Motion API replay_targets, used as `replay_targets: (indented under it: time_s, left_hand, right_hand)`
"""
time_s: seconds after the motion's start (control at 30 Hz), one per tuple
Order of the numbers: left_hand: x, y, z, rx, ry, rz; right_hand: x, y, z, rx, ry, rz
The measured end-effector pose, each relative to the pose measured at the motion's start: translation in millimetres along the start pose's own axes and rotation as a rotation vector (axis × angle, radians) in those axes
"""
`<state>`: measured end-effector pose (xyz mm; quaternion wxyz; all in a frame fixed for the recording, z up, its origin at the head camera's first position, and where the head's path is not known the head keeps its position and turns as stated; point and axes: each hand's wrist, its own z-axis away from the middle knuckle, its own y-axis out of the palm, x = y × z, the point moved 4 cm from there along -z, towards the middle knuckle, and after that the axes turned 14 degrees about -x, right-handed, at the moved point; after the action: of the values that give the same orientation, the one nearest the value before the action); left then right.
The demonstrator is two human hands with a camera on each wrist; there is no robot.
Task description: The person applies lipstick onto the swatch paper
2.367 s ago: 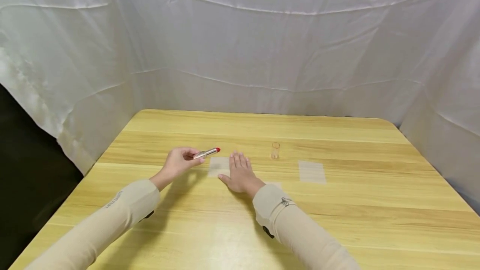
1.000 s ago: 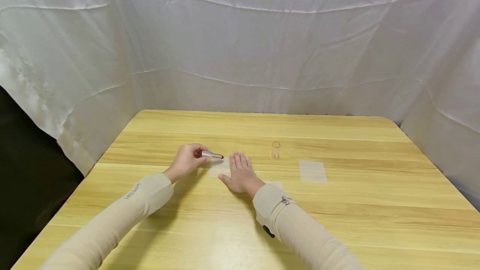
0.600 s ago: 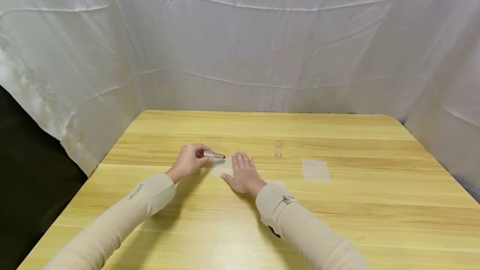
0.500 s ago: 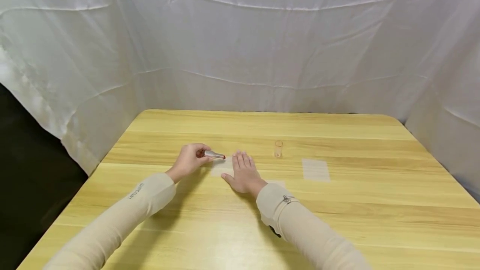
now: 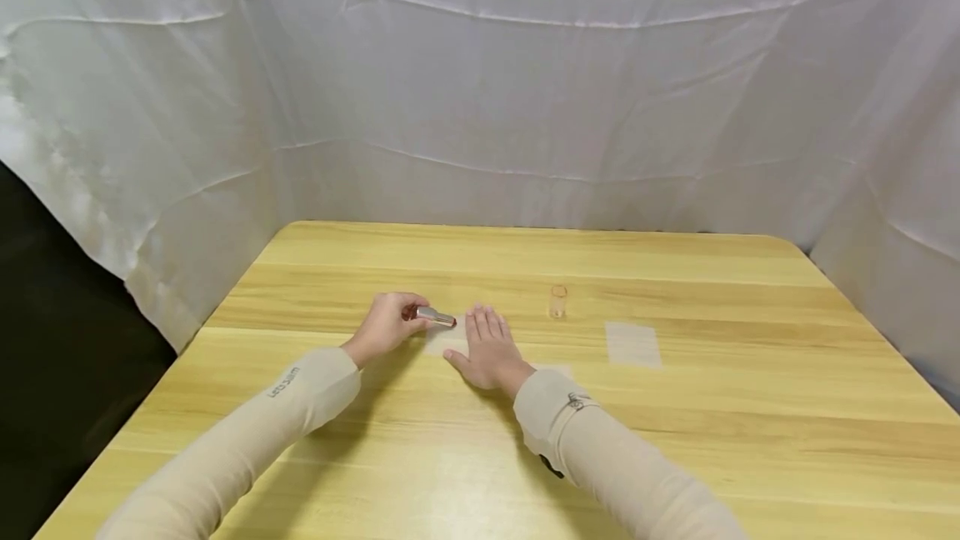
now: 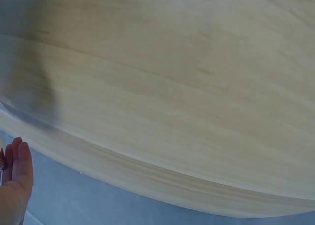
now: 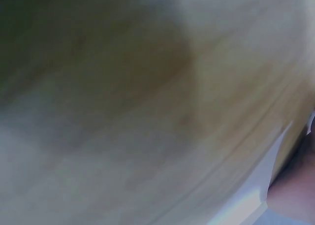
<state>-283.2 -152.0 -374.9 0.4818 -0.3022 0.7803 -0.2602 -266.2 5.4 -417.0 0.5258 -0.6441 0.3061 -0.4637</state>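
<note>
Looks like a makeshift curtained booth: creased white cloth (image 5: 525, 90) behind and along both sides of a wood-grain bench (image 5: 720, 457), can't tell the wider room.

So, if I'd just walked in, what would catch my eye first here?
Probably the red-tipped lipstick pinched in the left hand, pointing across a pale sheet. The right hand lies flat over that sheet's right side. Farther back and to the right, a small clear cylinder stands upright on the wooden table.
</note>
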Motion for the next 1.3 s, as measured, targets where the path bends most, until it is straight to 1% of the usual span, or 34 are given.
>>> replay_targets:
  time_s: [0.1,0.2,0.47,0.63,0.8,1.0,1.17,1.3]
  left_hand:
    - [-1.3,0.0,0.3,0.011,-0.002,-0.006]
    - [-4.0,-0.2,-0.4,0.037,0.003,-0.017]
    - [-11.9,-1.1,-5.9,0.096,0.040,-0.104]
    - [-15.5,-1.0,-8.2,0.117,0.080,-0.148]
    - [-18.3,-1.9,-8.0,0.125,0.133,-0.164]
    - [-20.3,-3.6,-5.3,0.119,0.190,-0.183]
    - [-20.0,-6.3,-0.9,0.110,0.208,-0.184]
    - [-20.0,-8.7,2.1,0.099,0.236,-0.182]
  right_hand:
    - [1.2,0.5,0.0,-0.003,0.000,-0.006]
    - [1.8,0.9,-0.4,-0.003,0.000,-0.001]
    - [2.3,-1.6,0.1,0.000,-0.001,0.009]
    - [2.2,-3.1,0.9,-0.001,0.004,0.004]
    - [2.2,-5.4,2.3,0.006,0.011,0.002]
    - [1.6,-6.1,2.9,0.006,0.016,0.003]
    - [1.6,-4.4,2.2,0.001,0.014,0.006]
    - [2.0,-4.0,2.2,0.001,0.016,0.002]
